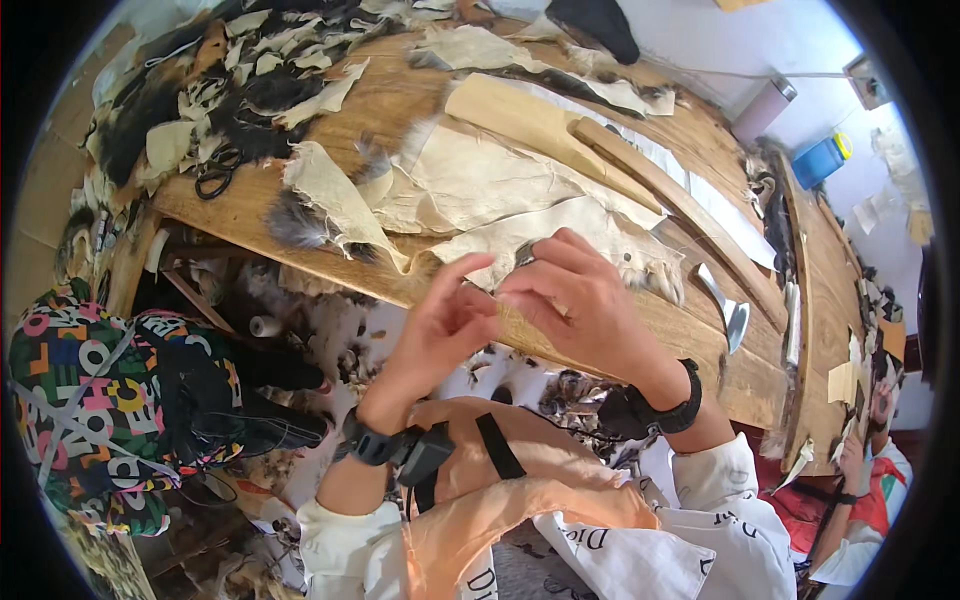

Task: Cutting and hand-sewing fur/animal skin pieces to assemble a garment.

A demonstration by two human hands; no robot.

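My two hands are raised close together over the front edge of the wooden table. My left hand (452, 325) is half curled, its index finger lifted and the thumb and other fingers drawn together. My right hand (572, 295) is closed in a pinch facing it, with a metal ring or thimble (525, 252) on a finger. Whatever is pinched in either hand is too small to make out. Just beyond them lies a pale hide (480, 180), skin side up, with fur at its edges. A narrower fur strip (330, 195) lies curled at its left.
Black scissors (217, 172) lie left, by a heap of fur scraps (265, 95). A wooden bar (685, 215), brown paper (545, 130) and a curved metal blade (725, 308) are on the right. One person (100, 410) is at left; another's arm (850, 480) shows at right.
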